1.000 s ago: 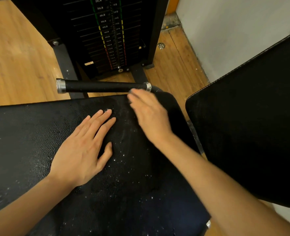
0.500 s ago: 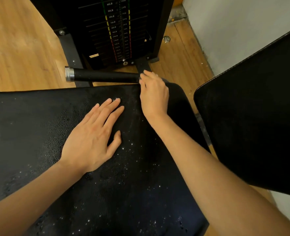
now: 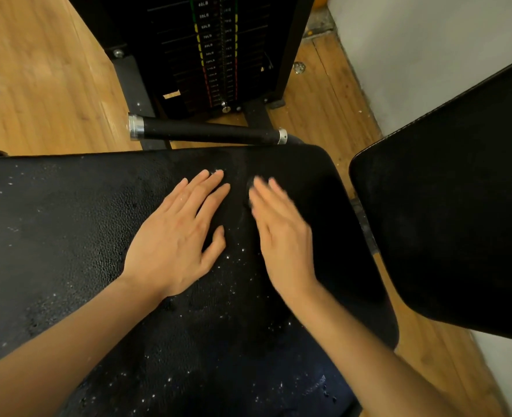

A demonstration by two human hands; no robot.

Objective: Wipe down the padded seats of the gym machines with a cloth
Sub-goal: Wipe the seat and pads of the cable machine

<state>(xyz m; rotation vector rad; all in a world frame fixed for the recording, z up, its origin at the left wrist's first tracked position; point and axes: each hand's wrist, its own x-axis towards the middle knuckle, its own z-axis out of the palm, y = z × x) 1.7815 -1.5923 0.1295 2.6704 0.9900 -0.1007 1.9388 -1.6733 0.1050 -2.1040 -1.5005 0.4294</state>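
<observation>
Left hand (image 3: 175, 245) is pressing flat on the speckled padded seat (image 3: 68, 236); right hand (image 3: 281, 233), fingers straight, holding nothing, is blurring alongside. No cloth showing, so fetching one looks next.

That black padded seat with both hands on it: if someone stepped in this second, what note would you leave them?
Left hand: flat on the padded seat, fingers straight, holding nothing.
Right hand: open over the seat, blurred mid-motion, no cloth visible in it.
Seat: white specks and droplets across it, so not clean.
Second black pad on the right: shows no specks.
Left to do: find a cloth, wipe the seat.
</observation>
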